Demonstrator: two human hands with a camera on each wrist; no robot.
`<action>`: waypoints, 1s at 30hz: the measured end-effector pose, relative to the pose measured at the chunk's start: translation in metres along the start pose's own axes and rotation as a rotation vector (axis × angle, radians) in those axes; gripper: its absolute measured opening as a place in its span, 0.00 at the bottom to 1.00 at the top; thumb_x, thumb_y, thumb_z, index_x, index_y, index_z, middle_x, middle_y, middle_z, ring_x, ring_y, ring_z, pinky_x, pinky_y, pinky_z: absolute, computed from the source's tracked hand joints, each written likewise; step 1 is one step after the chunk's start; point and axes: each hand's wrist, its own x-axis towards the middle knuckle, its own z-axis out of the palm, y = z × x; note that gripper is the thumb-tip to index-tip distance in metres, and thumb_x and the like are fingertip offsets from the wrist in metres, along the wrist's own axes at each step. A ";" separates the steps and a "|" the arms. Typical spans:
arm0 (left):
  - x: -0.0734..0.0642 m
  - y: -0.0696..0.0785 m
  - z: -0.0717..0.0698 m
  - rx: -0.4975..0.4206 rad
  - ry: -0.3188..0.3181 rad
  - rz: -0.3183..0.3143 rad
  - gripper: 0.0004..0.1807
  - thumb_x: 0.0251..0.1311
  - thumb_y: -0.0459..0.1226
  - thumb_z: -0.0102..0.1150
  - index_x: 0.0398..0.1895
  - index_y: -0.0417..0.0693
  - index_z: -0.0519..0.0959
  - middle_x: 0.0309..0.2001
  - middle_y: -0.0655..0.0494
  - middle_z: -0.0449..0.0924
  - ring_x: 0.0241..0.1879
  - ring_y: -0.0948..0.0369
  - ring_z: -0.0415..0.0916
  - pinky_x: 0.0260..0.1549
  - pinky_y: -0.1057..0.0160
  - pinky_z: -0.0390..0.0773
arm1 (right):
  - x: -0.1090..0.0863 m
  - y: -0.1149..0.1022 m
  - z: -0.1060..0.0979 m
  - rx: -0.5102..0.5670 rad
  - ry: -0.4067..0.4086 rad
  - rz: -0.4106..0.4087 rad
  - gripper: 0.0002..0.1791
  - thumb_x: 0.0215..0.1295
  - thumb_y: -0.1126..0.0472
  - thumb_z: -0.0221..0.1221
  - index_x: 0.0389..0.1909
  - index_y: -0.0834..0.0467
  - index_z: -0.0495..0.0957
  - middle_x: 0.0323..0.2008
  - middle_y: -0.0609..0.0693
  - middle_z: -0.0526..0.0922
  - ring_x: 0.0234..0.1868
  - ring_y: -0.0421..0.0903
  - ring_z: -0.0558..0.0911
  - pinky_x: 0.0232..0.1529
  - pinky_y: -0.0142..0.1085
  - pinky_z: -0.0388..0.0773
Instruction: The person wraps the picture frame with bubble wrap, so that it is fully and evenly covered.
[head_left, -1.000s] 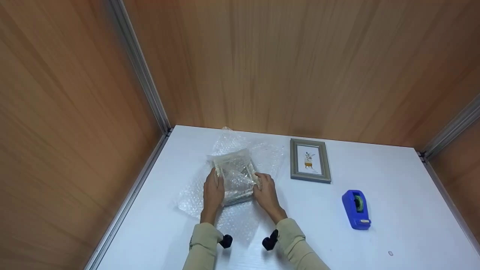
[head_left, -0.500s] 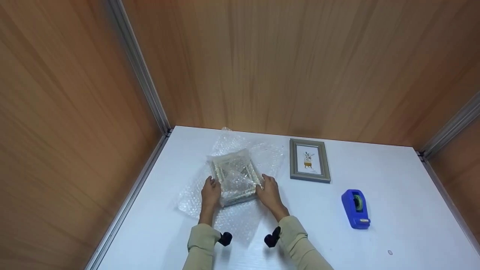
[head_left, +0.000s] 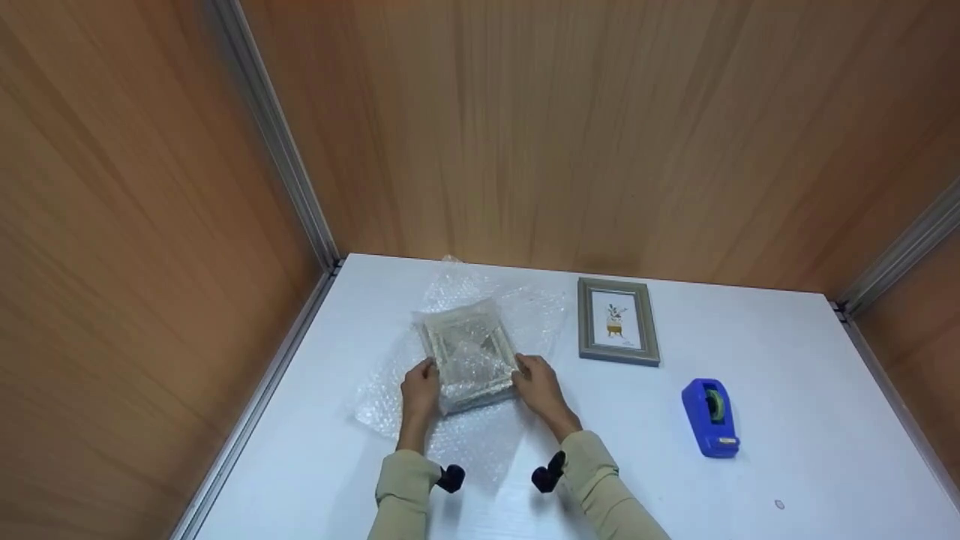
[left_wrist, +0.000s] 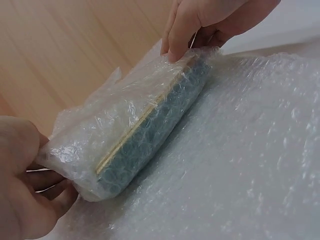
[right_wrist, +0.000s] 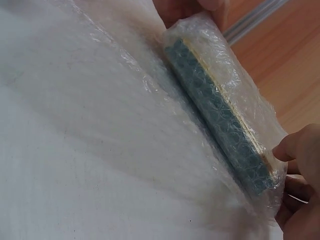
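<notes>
A picture frame lies wrapped in bubble wrap at the middle-left of the table, its pale border showing through the plastic. My left hand pinches the wrap at the frame's left side; in the left wrist view its thumb and fingers hold the bunched plastic at that end. On the opposite side my right hand grips the wrapped edge, thumb on top and fingers below in the right wrist view. The frame's bluish side shows through the wrap. Under the bundle spreads a loose bubble wrap sheet.
To the right of the bundle lies a second picture frame, grey with a plant drawing. A blue tape dispenser stands farther right on the white table. Wooden panels close off the back and sides.
Both hands have slid toward the near corners of the wrapped frame and slightly outward. The bundle itself stays in about the same place.
</notes>
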 end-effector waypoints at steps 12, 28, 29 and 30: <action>0.000 0.000 0.000 -0.076 0.005 -0.059 0.20 0.68 0.36 0.42 0.61 0.39 0.69 0.58 0.41 0.71 0.60 0.47 0.65 0.57 0.52 0.68 | -0.001 0.001 0.001 0.080 0.021 -0.012 0.22 0.63 0.67 0.54 0.58 0.68 0.69 0.50 0.62 0.74 0.51 0.56 0.75 0.52 0.44 0.74; -0.006 0.008 -0.006 -0.079 0.081 0.043 0.18 0.67 0.35 0.45 0.57 0.38 0.72 0.52 0.39 0.75 0.55 0.48 0.71 0.52 0.52 0.72 | -0.005 -0.009 -0.003 0.128 0.048 -0.006 0.21 0.63 0.67 0.54 0.58 0.65 0.70 0.50 0.58 0.74 0.50 0.52 0.75 0.51 0.41 0.75; -0.007 0.009 -0.005 -0.074 0.085 0.056 0.18 0.66 0.34 0.45 0.57 0.37 0.73 0.52 0.39 0.75 0.54 0.47 0.71 0.52 0.52 0.72 | -0.005 -0.008 -0.004 0.122 0.051 -0.010 0.21 0.63 0.67 0.54 0.57 0.65 0.70 0.50 0.57 0.74 0.50 0.52 0.75 0.51 0.40 0.75; -0.008 0.010 -0.005 -0.069 0.091 0.066 0.18 0.66 0.34 0.46 0.56 0.36 0.73 0.52 0.39 0.76 0.54 0.47 0.72 0.52 0.51 0.72 | -0.006 -0.008 -0.005 0.115 0.054 -0.018 0.21 0.63 0.68 0.54 0.57 0.65 0.70 0.50 0.58 0.74 0.50 0.52 0.75 0.51 0.40 0.75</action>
